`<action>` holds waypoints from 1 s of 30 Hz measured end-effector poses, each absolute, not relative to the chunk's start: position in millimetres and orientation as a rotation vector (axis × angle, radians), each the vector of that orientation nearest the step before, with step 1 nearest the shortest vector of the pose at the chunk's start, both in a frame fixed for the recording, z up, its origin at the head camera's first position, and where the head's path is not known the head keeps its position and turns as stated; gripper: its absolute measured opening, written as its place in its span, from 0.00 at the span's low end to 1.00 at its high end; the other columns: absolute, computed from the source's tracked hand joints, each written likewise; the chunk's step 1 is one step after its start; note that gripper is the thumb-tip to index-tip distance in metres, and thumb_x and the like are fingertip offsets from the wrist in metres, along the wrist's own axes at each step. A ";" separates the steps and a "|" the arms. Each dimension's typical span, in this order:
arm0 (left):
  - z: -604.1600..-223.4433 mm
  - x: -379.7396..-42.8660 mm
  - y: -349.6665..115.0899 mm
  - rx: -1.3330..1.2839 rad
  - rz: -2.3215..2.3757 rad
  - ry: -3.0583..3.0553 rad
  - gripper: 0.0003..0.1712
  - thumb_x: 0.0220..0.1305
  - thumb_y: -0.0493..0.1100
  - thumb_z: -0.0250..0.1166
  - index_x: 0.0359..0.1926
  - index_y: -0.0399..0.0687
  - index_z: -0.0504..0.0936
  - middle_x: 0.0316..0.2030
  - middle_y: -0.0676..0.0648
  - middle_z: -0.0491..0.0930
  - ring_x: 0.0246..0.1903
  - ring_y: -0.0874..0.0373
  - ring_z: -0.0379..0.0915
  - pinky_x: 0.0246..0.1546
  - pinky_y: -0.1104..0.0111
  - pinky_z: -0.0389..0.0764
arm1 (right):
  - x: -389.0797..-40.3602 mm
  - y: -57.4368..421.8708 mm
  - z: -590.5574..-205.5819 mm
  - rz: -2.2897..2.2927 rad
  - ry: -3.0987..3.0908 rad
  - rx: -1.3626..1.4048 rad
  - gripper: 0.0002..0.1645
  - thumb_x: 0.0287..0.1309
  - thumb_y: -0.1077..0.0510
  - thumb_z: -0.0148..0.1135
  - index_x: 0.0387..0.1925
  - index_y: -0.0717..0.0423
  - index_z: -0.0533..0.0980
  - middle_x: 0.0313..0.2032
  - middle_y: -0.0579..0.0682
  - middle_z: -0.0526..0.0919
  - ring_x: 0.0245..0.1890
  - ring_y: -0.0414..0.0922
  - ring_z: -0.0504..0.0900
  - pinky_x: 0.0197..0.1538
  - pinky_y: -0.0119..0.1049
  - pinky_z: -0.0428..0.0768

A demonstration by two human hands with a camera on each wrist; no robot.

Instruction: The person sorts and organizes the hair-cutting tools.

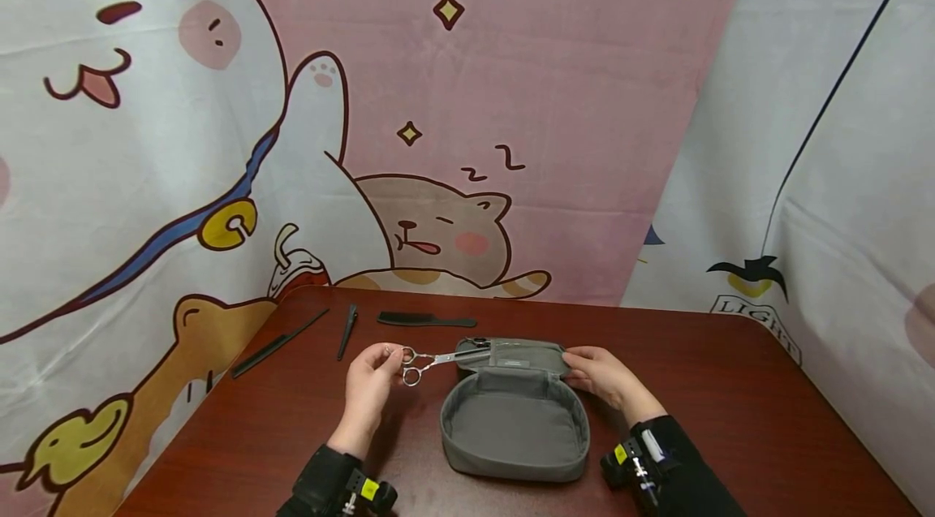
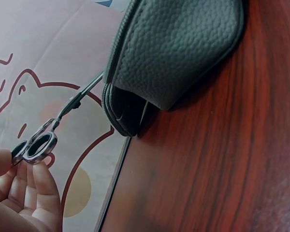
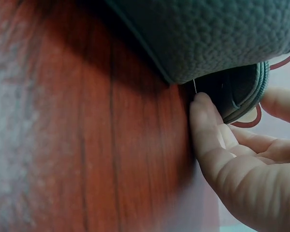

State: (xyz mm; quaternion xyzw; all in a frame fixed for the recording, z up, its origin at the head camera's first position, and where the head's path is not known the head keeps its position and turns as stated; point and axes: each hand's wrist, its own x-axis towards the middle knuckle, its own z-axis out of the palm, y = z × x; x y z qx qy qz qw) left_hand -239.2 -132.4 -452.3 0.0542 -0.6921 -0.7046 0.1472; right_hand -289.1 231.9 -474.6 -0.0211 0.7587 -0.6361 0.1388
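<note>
My left hand (image 1: 371,387) pinches a pair of silver scissors (image 1: 431,359) by the finger rings. The blades point right, their tips overlapping the inner pocket (image 1: 514,355) of an unzipped grey pouch (image 1: 511,464). In the left wrist view the scissors (image 2: 41,145) reach past the zipper edge, which hides the blade ends. My right hand (image 1: 602,375) grips the right edge of the folded-back lid, thumb on one side and fingers on the other. The pouch's main compartment faces up with a bare grey lining. Pebbled grey material (image 3: 222,38) covers its outside in the right wrist view.
On the brown table (image 1: 730,420), a black comb (image 1: 427,320) lies behind the pouch. A dark hair clip (image 1: 347,332) and a long thin-tailed comb (image 1: 277,344) lie to the left. A cartoon-printed cloth (image 1: 555,95) hangs behind the table's back edge.
</note>
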 end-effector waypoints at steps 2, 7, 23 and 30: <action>-453.0 -238.7 -132.7 0.158 -2.023 -1.995 0.08 0.67 0.32 0.62 0.39 0.25 0.81 0.33 0.40 0.83 0.29 0.58 0.78 0.28 0.68 0.80 | -290.7 232.3 -476.1 -1.852 2.179 -0.064 0.31 0.73 0.60 0.51 0.63 0.83 0.57 0.54 0.69 0.74 0.44 0.47 0.81 0.50 0.45 0.81; -455.4 -239.8 -135.5 0.168 -2.018 -2.006 0.08 0.68 0.33 0.62 0.39 0.26 0.81 0.34 0.40 0.83 0.28 0.57 0.78 0.28 0.69 0.80 | -294.4 233.6 -478.8 -1.880 2.151 -0.117 0.29 0.73 0.63 0.51 0.62 0.85 0.57 0.50 0.64 0.77 0.41 0.43 0.82 0.48 0.41 0.81; -456.8 -241.0 -136.3 0.168 -2.051 -1.971 0.09 0.69 0.31 0.60 0.39 0.24 0.80 0.36 0.35 0.84 0.31 0.53 0.79 0.26 0.68 0.80 | -293.3 229.3 -476.9 -1.938 2.289 -0.160 0.27 0.69 0.69 0.52 0.63 0.83 0.60 0.55 0.71 0.75 0.47 0.44 0.80 0.51 0.38 0.80; -454.5 -242.2 -138.5 0.182 -2.078 -1.963 0.08 0.69 0.32 0.60 0.39 0.25 0.80 0.33 0.42 0.84 0.28 0.59 0.78 0.27 0.67 0.80 | -293.4 228.3 -476.5 -1.987 2.307 -0.156 0.28 0.69 0.68 0.54 0.64 0.80 0.61 0.57 0.72 0.73 0.48 0.43 0.80 0.49 0.33 0.79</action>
